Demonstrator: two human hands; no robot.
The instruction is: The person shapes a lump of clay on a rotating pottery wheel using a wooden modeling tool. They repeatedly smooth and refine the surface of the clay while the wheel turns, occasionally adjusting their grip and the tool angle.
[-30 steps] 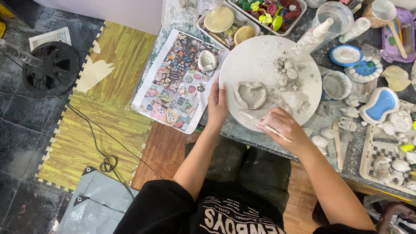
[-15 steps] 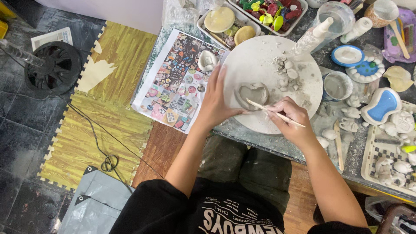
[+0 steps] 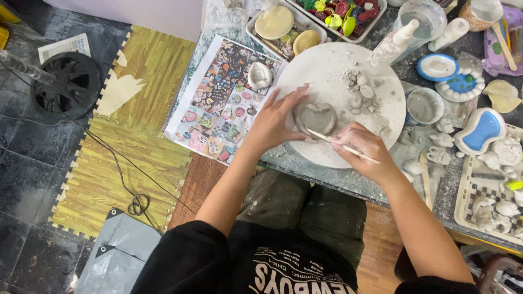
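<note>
Clay dish (image 3: 316,118) steadied by left hand (image 3: 275,122); right hand (image 3: 364,149) grips stick (image 3: 340,146) (colourful printed sheet (image 3: 220,103) beside).

On the matt, chalky white board (image 3: 327,76) lies a damp grey clay dish (image 3: 316,118) with a dull smooth skin, rough clay crumbs (image 3: 360,93) lie beside it, and left of the board a glossy printed paper sheet (image 3: 218,103) lies flat.

You get soft, even overhead light — only faint shadows under your left hand (image 3: 275,122) and right hand (image 3: 362,149). Focus holds near both; far edges bend slightly — no glare.
</note>
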